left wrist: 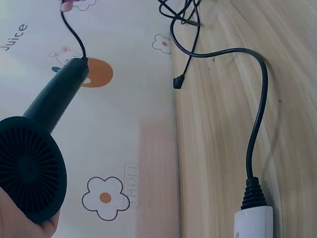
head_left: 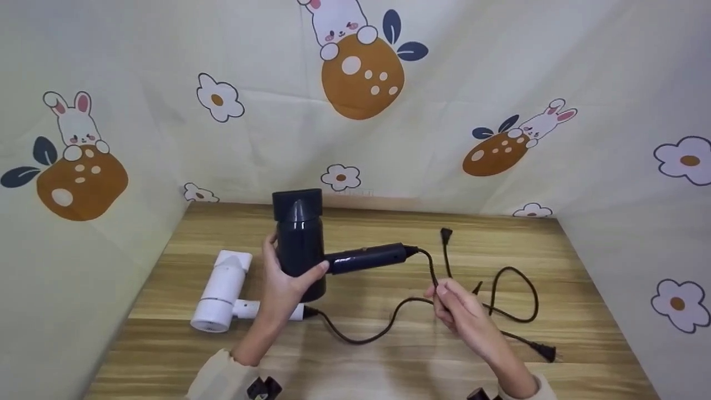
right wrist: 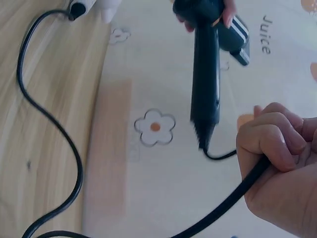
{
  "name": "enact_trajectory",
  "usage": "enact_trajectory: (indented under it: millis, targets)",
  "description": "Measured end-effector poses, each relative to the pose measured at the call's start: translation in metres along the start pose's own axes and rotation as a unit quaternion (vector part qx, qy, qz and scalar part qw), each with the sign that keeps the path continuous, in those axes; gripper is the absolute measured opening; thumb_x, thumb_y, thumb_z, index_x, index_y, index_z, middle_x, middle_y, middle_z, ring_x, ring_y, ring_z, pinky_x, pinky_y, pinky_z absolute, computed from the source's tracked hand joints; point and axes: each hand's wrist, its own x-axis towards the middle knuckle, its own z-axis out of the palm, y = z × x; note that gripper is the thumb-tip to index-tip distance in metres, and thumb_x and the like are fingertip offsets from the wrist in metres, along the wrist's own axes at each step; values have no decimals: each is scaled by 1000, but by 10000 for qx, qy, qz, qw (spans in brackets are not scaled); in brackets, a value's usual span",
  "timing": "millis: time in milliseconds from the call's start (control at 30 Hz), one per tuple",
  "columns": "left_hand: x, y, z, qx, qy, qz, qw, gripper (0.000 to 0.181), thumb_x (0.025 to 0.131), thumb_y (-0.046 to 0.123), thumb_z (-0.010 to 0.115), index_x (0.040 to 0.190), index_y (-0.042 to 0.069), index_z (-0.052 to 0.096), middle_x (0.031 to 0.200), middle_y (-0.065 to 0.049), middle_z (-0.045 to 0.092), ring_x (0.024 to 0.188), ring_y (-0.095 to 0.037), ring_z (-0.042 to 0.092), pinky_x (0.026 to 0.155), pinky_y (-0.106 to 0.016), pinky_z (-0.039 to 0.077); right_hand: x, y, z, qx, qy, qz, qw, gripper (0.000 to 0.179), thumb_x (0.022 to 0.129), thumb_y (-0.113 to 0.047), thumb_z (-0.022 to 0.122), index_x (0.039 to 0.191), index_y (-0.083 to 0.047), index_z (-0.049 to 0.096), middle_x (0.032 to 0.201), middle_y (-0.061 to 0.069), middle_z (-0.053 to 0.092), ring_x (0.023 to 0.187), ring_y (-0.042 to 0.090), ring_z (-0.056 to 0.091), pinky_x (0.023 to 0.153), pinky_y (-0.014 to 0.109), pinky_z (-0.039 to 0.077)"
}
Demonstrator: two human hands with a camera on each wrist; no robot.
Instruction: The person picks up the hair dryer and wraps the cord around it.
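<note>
A dark blue hair dryer [head_left: 300, 244] with a flat nozzle is held above the table by my left hand [head_left: 280, 283], thumb across the front of its barrel. Its handle [head_left: 366, 258] points right, and a black cord runs from the handle's end. That cord is gripped in my right hand [head_left: 464, 311], the fingers curled round it in the right wrist view. In the left wrist view the dryer's round vented end [left wrist: 32, 168] faces the camera. Below and left, a white hair dryer [head_left: 216, 300] lies on the table, its handle partly behind my left wrist.
The white dryer's black cord [head_left: 355, 340] snakes right across the wooden table [head_left: 389, 361]. Two plugs lie on the right, one plug [head_left: 446, 236] farther back and another plug [head_left: 544, 351] nearer. A looped cord [head_left: 522, 272] lies between them. Printed cloth walls [head_left: 266, 139] surround the table.
</note>
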Motion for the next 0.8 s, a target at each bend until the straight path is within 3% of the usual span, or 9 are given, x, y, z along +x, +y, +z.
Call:
enact_trajectory:
  millis: [200,467,633,800]
  targets:
    - [-4,-5,11,-77,-12,118,9999,84,68,8,80,134,15,29,116,-11,54,100,-23,56,91,-37,43,9,1,23,-307,257,-775,9962,23,100,-10,36,89,4,51,60,-5,38,50,-2,33,41,17,28]
    - [-10,-7,18,-307,-31,-215,9993,77,71,10,77,132,13,29,116,-12,52,99,-21,55,91,-35,43,18,11,40,-550,114,-929,9941,22,100,-14,40,86,-3,53,57,2,41,52,-1,35,46,16,32]
    - [-16,-3,15,-602,-121,-403,9973,70,72,6,74,127,10,31,113,-12,54,98,-19,56,90,-32,44,18,15,39,-781,-189,-776,9937,23,99,-19,42,85,-7,55,62,-6,40,55,-1,37,50,17,35]
    - [-18,5,10,-816,-393,-442,9949,68,71,4,72,126,7,33,114,-12,54,99,-20,54,91,-32,43,20,21,32,-1013,-452,-1197,9866,20,97,-11,45,84,-6,59,60,-2,42,55,-3,37,50,18,37]
